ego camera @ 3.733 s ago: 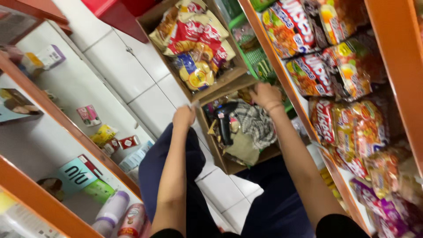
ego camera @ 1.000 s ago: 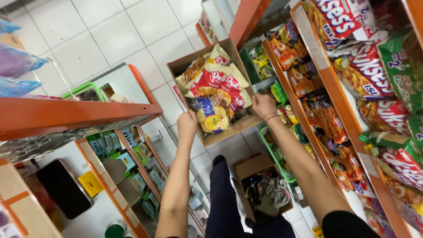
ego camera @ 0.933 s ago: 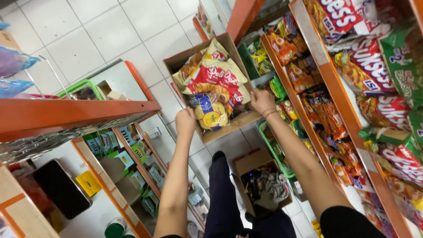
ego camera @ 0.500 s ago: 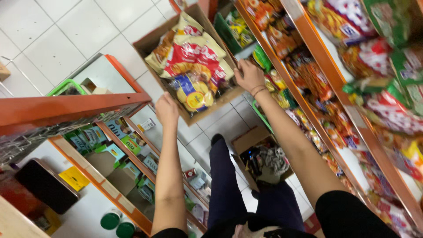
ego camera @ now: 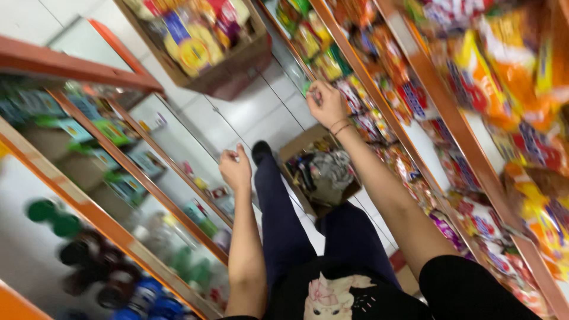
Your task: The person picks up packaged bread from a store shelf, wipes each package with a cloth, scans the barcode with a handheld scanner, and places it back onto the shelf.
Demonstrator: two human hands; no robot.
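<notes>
- Appeared to be between grips: neither left hand (ego camera: 236, 169) nor right hand (ego camera: 325, 104) touched the cardboard box of snack packets (ego camera: 201, 41).
- Lay well ahead of both hands, that box, at the top of the view, seemingly on the white tiled floor (ego camera: 255, 109) beside the end of the left shelving (ego camera: 127, 160).
- Showed left fingers (ego camera: 228, 155) curled loosely inward, nothing visible within.
- Showed right fingers (ego camera: 314, 95) bunched close to the rail of the right snack shelf (ego camera: 415, 89); too blurred to tell whether anything was pinched there.
- Judged any fresh hold on the box to call for a long forward reach with both arms, one hand to each side wall.
- Left only a narrow aisle for moving: orange shelf rails hard on both sides, hanging packets crowding the right arm.
- Held a second open box of mixed goods (ego camera: 320, 175) on the floor just ahead of the dark-trousered legs (ego camera: 284, 231), taking up much of the lane.
- Offered bare tiles between the two boxes as the only open ground.
</notes>
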